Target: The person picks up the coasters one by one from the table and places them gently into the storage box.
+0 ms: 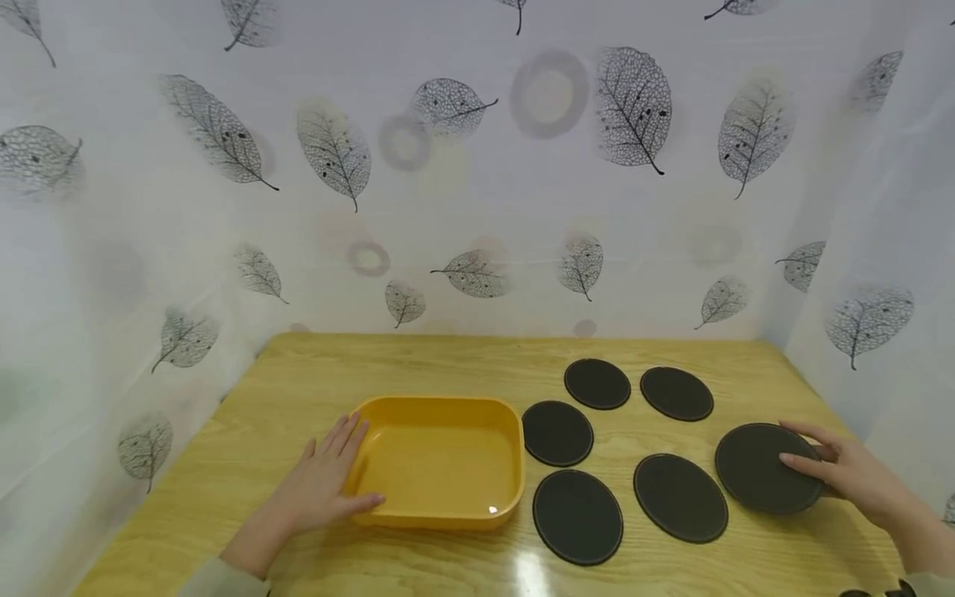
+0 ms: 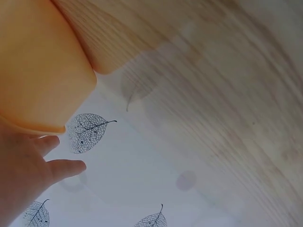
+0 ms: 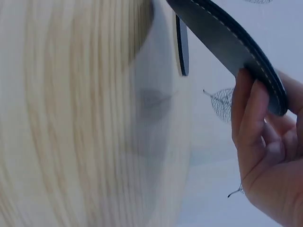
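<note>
Black disc (image 1: 761, 471) is pinched in the right hand (image 1: 850, 468), up off the table (image 1: 313, 369). Five more discs (image 1: 681, 498) lie left of that grip; past them, the left hand (image 1: 319, 482) spreads over the tray's (image 1: 425, 521) edge. Lifting seems in hand; next likely needs a steady pinch.
</note>
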`<state>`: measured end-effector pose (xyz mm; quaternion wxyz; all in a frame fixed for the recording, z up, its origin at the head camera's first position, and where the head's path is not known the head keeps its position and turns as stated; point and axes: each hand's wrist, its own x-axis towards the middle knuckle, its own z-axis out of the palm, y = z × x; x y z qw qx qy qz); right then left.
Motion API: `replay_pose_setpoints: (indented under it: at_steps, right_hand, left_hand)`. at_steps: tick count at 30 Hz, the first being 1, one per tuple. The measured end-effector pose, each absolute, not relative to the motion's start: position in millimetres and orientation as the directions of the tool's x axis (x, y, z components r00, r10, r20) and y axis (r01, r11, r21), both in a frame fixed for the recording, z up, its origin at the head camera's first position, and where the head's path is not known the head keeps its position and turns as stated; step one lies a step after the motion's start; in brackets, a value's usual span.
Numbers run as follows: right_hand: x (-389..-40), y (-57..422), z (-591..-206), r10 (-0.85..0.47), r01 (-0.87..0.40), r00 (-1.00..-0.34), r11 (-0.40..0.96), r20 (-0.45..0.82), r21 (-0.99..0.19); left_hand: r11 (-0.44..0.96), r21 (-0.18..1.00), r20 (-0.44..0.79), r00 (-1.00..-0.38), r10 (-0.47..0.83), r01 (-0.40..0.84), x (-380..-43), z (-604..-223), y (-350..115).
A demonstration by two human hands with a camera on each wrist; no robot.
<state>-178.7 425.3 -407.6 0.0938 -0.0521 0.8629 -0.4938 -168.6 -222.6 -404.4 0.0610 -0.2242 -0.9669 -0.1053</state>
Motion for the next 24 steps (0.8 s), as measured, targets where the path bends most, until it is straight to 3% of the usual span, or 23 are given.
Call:
replay_pose_setpoints:
  at_steps: [5,10,20,24]
  right_hand:
    - [-178,412,-401,-0.210,-0.013,-0.977,0.222,-0.035,-0.975]
    - [-179,390,-395,-0.294,-0.017,-0.955,-0.063,0.035,-0.998]
    - [-190,332,-386,-0.350,-0.014,-0.930,-0.278,0.114,-0.961]
    - [-195,303,-384,-0.348,-0.003,-0.932,-0.284,0.106,-0.959]
  left_hand:
    - [0.878,0.174,0.143,-0.894,0.425,0.446,-171,-405,-222]
    - [0.880,0.160,0.134,-0.893,0.430,0.447,-171,-405,-221]
    - [0.877,0.160,0.134,-0.890,0.435,0.452,-171,-405,-219]
    - [0.875,0.165,0.127,-0.890,0.438,0.455,-172,-406,-219]
